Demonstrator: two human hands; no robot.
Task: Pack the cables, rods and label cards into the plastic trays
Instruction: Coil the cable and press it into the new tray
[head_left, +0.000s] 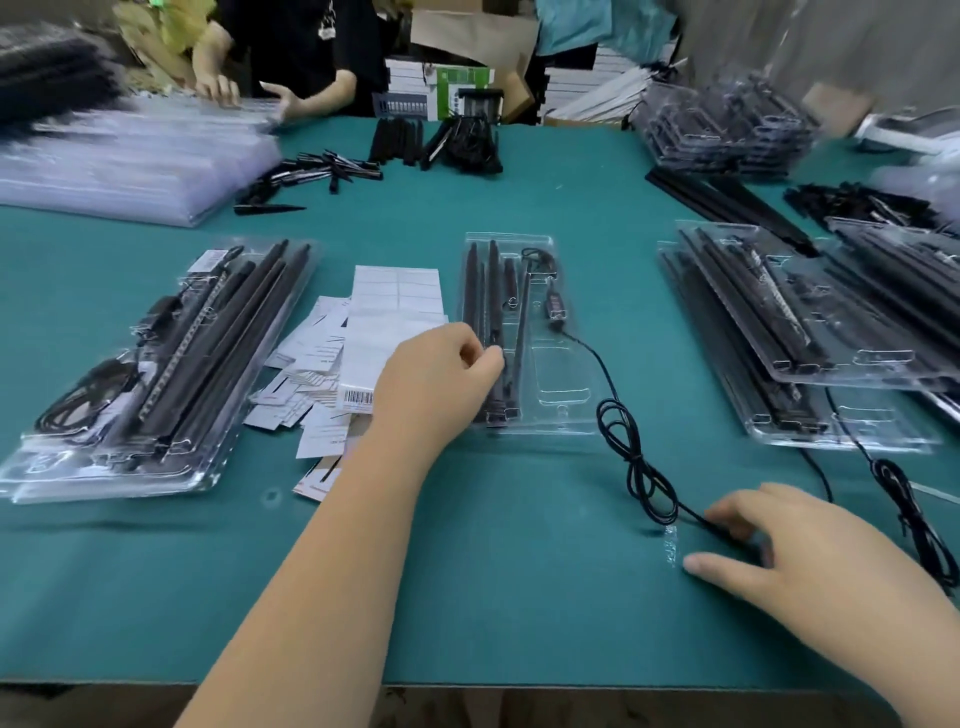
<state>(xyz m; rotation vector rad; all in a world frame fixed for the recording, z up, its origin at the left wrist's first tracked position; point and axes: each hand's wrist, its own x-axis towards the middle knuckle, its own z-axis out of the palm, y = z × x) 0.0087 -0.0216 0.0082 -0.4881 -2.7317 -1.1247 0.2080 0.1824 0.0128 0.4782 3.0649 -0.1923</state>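
We found a green table (467, 571) covering nearly the whole view. At far left lay a large blurred stack of clear sheets (130, 156). Filled trays were stacked at near left (156, 364) and at right (810, 332), each holding black rods. In the middle stood one clear tray (524, 332), partly packed: several black rods (493, 322) lay lengthwise in its left slots, and a small plug (555, 309) sat in its right part. From that plug a black cable (636, 457) ran out over the tray's right edge and onto the table, looped and tied in a bundle near the right hand. A loose heap of white label cards (363, 353) lay between the left trays and the middle tray.

The left hand (441, 379) rested over the near left part of the middle tray, fingers curled against the rods; we could not tell whether it gripped one. The right hand (789, 551) lay near right on the table, fingers pinching the cable's end. Another person's hands (249, 93) showed at the far edge.
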